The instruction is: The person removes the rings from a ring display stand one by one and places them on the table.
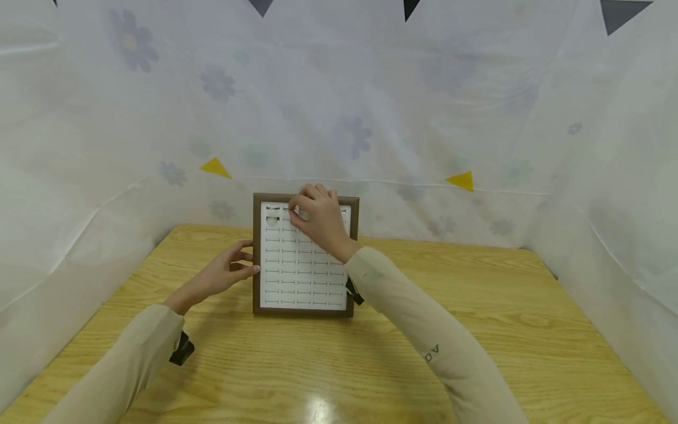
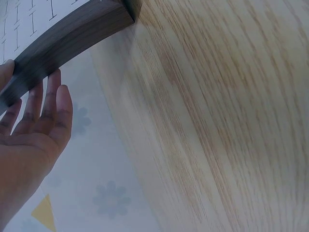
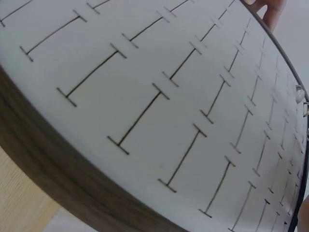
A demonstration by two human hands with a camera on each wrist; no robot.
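A wood-framed ring display tray [image 1: 256, 253] stood propped at the frame's centre on the table [image 1: 477, 330]. The left hand [image 1: 225, 275] steadied its left edge with relaxed fingers. The right hand [image 1: 318, 219] pinched something small at the top row, too tiny to identify. The tray looked stiff and light, best held by its frame; its slots sat mostly unfilled.

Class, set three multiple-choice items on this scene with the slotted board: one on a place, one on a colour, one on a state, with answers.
1. Where does the left hand rest?
A. on the board's left edge
B. flat on the table, far from the board
C. on the curtain

2. What colour is the board frame?
A. yellow
B. dark brown
C. blue

3. How are the right hand fingers?
A. spread flat
B. curled, pinching at the top rows
C. hanging idle

Answers: A, its fingers touch the frame; B, the wood rim is dark brown; B, the fingertips are closed together there.
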